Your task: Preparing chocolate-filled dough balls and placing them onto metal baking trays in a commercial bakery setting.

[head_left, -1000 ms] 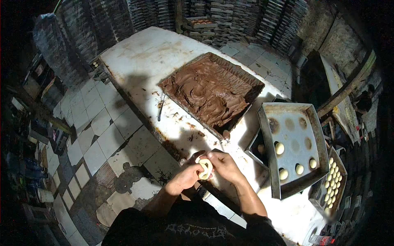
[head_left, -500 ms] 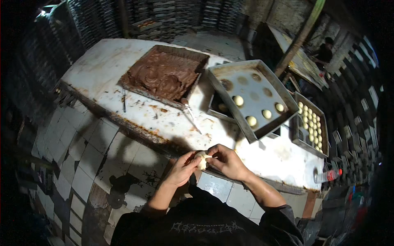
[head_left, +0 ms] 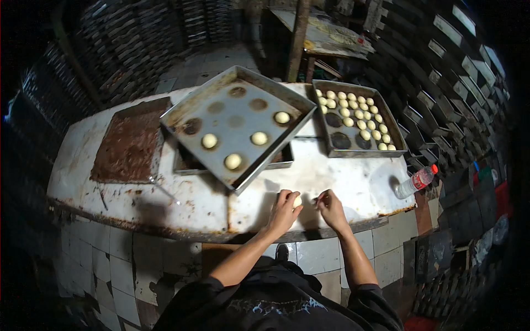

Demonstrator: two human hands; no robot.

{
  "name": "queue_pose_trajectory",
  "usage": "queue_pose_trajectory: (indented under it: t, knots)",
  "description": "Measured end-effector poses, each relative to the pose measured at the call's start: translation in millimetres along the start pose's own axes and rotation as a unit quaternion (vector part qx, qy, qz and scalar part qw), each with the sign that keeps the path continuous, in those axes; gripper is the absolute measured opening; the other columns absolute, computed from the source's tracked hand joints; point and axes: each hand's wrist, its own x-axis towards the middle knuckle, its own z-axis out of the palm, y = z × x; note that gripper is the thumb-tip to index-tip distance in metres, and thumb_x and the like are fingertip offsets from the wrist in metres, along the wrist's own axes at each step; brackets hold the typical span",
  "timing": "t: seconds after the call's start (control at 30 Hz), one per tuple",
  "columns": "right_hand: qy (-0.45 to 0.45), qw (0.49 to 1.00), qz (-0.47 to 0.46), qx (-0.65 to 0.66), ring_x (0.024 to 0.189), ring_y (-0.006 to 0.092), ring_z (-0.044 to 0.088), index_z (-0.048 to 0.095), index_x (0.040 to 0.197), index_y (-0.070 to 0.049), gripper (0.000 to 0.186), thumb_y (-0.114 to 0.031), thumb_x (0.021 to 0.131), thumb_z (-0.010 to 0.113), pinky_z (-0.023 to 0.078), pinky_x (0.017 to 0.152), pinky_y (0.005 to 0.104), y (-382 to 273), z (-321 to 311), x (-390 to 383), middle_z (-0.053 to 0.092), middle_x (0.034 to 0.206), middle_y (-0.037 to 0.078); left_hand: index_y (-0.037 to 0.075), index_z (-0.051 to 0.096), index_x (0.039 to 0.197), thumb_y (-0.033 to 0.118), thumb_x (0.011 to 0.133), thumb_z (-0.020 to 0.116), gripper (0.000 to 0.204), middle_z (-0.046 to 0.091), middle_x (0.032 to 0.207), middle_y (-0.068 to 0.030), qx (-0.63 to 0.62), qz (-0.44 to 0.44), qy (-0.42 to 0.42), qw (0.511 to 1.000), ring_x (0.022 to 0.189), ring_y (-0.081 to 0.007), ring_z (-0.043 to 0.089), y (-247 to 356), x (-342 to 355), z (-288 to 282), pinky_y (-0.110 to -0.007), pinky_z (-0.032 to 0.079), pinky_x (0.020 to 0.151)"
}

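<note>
In my left hand (head_left: 283, 212) is a smooth, pale dough ball (head_left: 298, 202), gripped near the front edge of the white table (head_left: 259, 203). A short gap to the right, my right hand (head_left: 331, 211) has its thumb and fingertips pinched together; whatever lies between them is too small to make out. Beyond my left hand rests a tilted metal tray (head_left: 221, 122) with several dough balls, such as one ball (head_left: 232, 161) at its near corner. Another tray (head_left: 367, 153), at the back right, carries many more balls in rows.
Under the tilted tray lies a second pan (head_left: 281, 159). At the left is a pan of brown paste (head_left: 126, 143), with a thin utensil (head_left: 164, 190) beside it. A red-capped plastic bottle (head_left: 415, 183) lies at the table's right end. A wooden post (head_left: 298, 41) stands behind.
The view has swung right. My hands, together on the dough before, have separated and moved over the tabletop; the dough ball stays in the left one.
</note>
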Motion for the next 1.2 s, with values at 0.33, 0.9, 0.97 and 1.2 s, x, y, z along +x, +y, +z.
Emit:
queue_pose_trajectory:
  t: [0.33,0.9,0.97,1.2]
  knots:
    - [-0.059,0.911,-0.334,-0.235,0.09,0.0306,0.052,0.058,0.086,-0.006,0.017,-0.006,0.07,0.062,0.042,0.078,0.04,25.4,50.2,-8.9,0.055,0.091,0.012,-0.001,0.047,0.115,0.003,0.078,0.063,0.041,0.053,0.109,-0.0131,-0.047,-0.141,0.127,0.981,0.099,-0.0223,0.054,4.5,-59.4,-71.9,-0.031,0.042,0.087]
    - [-0.363,0.923,0.106,-0.07,0.079,0.014,0.057,0.059,0.091,-0.003,0.018,-0.01,0.074,0.062,0.047,0.071,0.0291,-106.1,24.3,77.3,0.062,0.084,0.006,0.0,0.049,0.116,0.004,0.084,0.057,0.033,0.056,0.113,-0.0104,-0.265,-0.113,-0.099,0.952,0.105,-0.0178,0.054,-55.2,-89.3,-173.3,-0.03,0.041,0.09]
    - [-0.336,0.932,-0.084,-0.102,0.074,0.0108,0.056,0.057,0.086,-0.004,0.012,-0.007,0.075,0.06,0.045,0.069,0.0272,-172.8,65.9,144.6,0.061,0.081,0.004,0.001,0.05,0.115,0.006,0.084,0.058,0.032,0.057,0.112,-0.0104,-0.29,-0.106,-0.063,0.949,0.105,-0.0188,0.054,-61.8,-101.6,-186.0,-0.03,0.041,0.09]
    - [-0.277,0.857,-0.185,-0.393,0.109,0.0334,0.048,0.056,0.107,-0.002,0.045,-0.031,0.073,0.061,0.04,0.091,0.0402,-85.3,160.2,361.1,0.056,0.109,0.022,0.002,0.052,0.114,0.01,0.079,0.063,0.038,0.056,0.112,-0.0118,-0.289,-0.176,-0.096,0.936,0.106,-0.0237,0.053,-28.5,-87.9,-191.7,-0.034,0.04,0.091]
